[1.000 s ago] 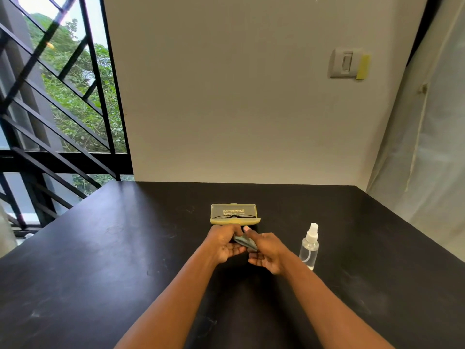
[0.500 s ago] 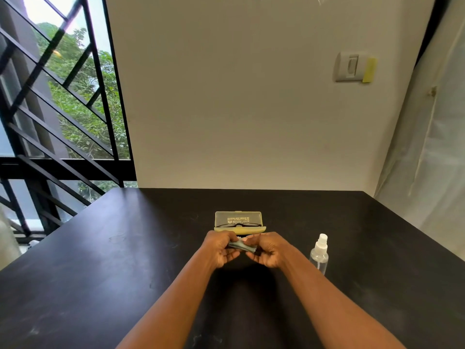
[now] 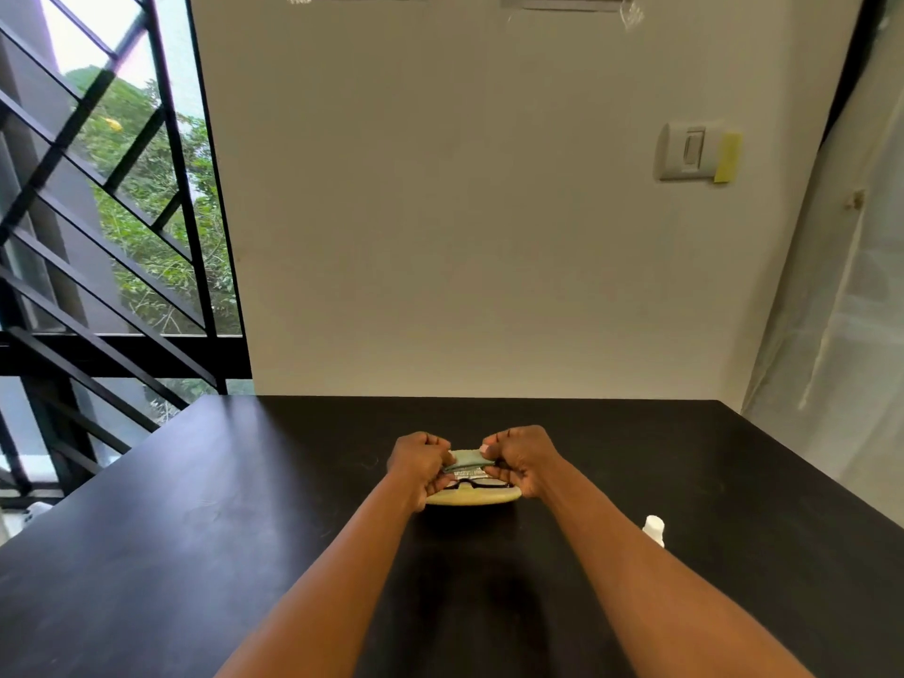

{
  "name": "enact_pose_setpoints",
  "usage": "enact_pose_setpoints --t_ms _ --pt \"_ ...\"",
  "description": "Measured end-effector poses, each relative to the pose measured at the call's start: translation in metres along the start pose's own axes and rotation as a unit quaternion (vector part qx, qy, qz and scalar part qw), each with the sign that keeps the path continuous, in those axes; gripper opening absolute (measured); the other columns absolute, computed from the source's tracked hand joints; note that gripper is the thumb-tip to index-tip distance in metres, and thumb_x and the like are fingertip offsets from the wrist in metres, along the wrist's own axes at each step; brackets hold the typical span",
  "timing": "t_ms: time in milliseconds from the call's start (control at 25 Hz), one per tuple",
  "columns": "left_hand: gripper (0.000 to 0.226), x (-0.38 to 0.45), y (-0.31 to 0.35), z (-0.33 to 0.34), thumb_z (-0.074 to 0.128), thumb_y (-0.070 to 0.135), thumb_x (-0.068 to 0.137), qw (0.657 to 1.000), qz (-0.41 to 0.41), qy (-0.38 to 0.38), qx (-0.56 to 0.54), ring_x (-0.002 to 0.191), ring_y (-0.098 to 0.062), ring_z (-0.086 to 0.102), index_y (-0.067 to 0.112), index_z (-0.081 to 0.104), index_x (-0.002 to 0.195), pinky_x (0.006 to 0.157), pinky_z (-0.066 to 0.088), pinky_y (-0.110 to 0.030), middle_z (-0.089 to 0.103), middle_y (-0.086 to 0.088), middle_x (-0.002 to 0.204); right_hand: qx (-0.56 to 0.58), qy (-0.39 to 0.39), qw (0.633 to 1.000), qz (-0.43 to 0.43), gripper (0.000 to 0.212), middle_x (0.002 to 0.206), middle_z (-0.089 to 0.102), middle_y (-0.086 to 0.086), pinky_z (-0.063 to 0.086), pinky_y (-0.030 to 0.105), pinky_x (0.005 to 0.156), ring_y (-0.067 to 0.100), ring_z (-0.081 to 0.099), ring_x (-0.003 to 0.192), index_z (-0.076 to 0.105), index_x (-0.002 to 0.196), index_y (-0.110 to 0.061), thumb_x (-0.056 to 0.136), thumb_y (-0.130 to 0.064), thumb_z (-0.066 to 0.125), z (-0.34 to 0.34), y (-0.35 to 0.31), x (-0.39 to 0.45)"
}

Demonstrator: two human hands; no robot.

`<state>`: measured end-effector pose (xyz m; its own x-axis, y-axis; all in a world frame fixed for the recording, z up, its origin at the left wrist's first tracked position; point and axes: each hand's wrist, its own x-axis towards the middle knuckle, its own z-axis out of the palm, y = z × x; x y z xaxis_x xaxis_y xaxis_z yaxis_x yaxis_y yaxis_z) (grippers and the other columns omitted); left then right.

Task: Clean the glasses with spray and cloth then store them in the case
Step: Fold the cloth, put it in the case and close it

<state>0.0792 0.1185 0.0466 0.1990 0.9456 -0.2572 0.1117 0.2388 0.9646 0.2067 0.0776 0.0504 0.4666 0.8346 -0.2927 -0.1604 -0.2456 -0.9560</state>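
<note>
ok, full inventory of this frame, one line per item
glasses case: 1, yellow, open, mid table, between the hands
glasses: 1, black frame, lying in the case
cloth: 1, pale green, folded, held over the case by both hands
spray bottle: 1, white top showing, right of the case, mostly hidden by the right forearm
table: 1, black
wall switch: 1, grey with a yellow tag, right wall area
window grille: 1, black, left
left hand: pinches the cloth
right hand: pinches the cloth
</note>
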Motion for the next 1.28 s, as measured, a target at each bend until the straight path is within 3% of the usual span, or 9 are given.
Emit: enact_pose_setpoints --t_ms 80,200,280,480,600,1000,1120,1240,1280 --pt "0.017 0.011 -0.003 0.003 0.062 -0.003 0.081 0.999 0.022 0.025 0.028 0.077 -0.018 0.06 0.013 0.062 0.075 0.061 0.055 -0.028 0.063 -0.013 0.095 -0.018 0.022 1.0 -0.007 0.024 0.087 0.061 0.013 0.048 0.024 0.051 0.018 0.059 0.072 0.06 0.067 -0.005 0.08 0.014 0.057 0.003 0.001 0.011" --pt "0.019 0.027 -0.009 0.005 0.066 0.003 0.08 0.992 0.06 0.041 0.107 0.091 -0.021 0.063 0.018 0.062 0.069 0.083 0.055 -0.039 0.064 -0.006 0.089 -0.043 0.047 0.998 -0.014 0.023 0.097 0.061 0.017 0.05 0.025 0.052 0.019 0.06 0.076 0.061 0.067 -0.006 0.079 0.015 0.06 0.007 0.008 0.027" --pt "0.017 0.033 -0.01 0.006 0.066 0.003 0.08 0.985 0.077 0.041 0.148 0.094 -0.021 0.063 0.017 0.065 0.072 0.086 0.054 -0.039 0.064 -0.003 0.088 -0.073 0.061 0.995 -0.021 0.023 0.101 0.063 0.018 0.051 0.024 0.052 0.018 0.062 0.076 0.062 0.066 -0.007 0.078 0.013 0.062 0.009 0.014 0.034" --pt "0.013 0.038 -0.015 0.005 0.065 0.006 0.081 0.966 0.101 0.034 0.237 0.091 -0.019 0.062 0.015 0.065 0.072 0.085 0.055 -0.037 0.064 -0.004 0.088 -0.163 0.086 0.982 -0.041 0.023 0.094 0.068 0.014 0.059 0.034 0.074 0.021 0.067 0.082 0.065 0.063 -0.012 0.078 0.005 0.066 0.012 0.026 0.04" --pt "0.004 0.038 -0.02 0.003 0.067 0.009 0.081 0.96 0.092 0.024 0.265 0.095 -0.021 0.062 0.01 0.067 0.084 0.086 0.055 -0.036 0.065 -0.008 0.096 -0.216 0.089 0.971 -0.056 0.01 0.093 0.068 0.012 0.058 0.037 0.08 0.023 0.066 0.089 0.068 0.072 -0.009 0.077 -0.001 0.069 0.01 0.031 0.039" --pt "0.013 0.027 -0.035 -0.001 0.071 0.005 0.075 0.967 0.077 0.024 0.242 0.087 -0.018 0.064 0.012 0.065 0.065 0.082 0.055 -0.033 0.069 -0.008 0.088 -0.244 0.077 0.962 -0.097 0.028 0.083 0.067 0.007 0.05 0.023 0.062 0.007 0.057 0.066 0.056 0.056 -0.012 0.078 0.004 0.065 -0.001 0.045 0.022" --pt "0.013 0.025 -0.036 -0.001 0.07 0.005 0.076 0.97 0.083 0.027 0.229 0.08 -0.016 0.062 0.011 0.064 0.067 0.078 0.055 -0.03 0.067 -0.007 0.085 -0.282 0.061 0.95 -0.117 0.016 0.081 0.065 0.009 0.047 0.022 0.059 0.008 0.055 0.063 0.06 0.066 -0.008 0.079 0.001 0.062 -0.001 0.043 0.019" --pt "0.016 0.024 -0.035 -0.002 0.071 0.004 0.076 0.974 0.081 0.024 0.21 0.086 -0.016 0.063 0.015 0.062 0.069 0.076 0.055 -0.028 0.066 -0.005 0.089 -0.372 0.074 0.903 -0.2 0.005 0.096 0.059 0.008 0.041 0.025 0.069 0.015 0.053 0.082 0.06 0.085 -0.012 0.081 -0.009 0.06 -0.001 0.039 0.014" --pt "0.016 0.024 -0.035 -0.002 0.071 0.004 0.076 0.975 0.079 0.021 0.205 0.087 -0.016 0.063 0.016 0.062 0.07 0.075 0.055 -0.026 0.065 -0.005 0.091 -0.402 0.096 0.88 -0.232 0.012 0.105 0.053 0.008 0.038 0.024 0.074 0.018 0.049 0.09 0.057 0.095 -0.013 0.083 -0.014 0.058 -0.002 0.039 0.015"
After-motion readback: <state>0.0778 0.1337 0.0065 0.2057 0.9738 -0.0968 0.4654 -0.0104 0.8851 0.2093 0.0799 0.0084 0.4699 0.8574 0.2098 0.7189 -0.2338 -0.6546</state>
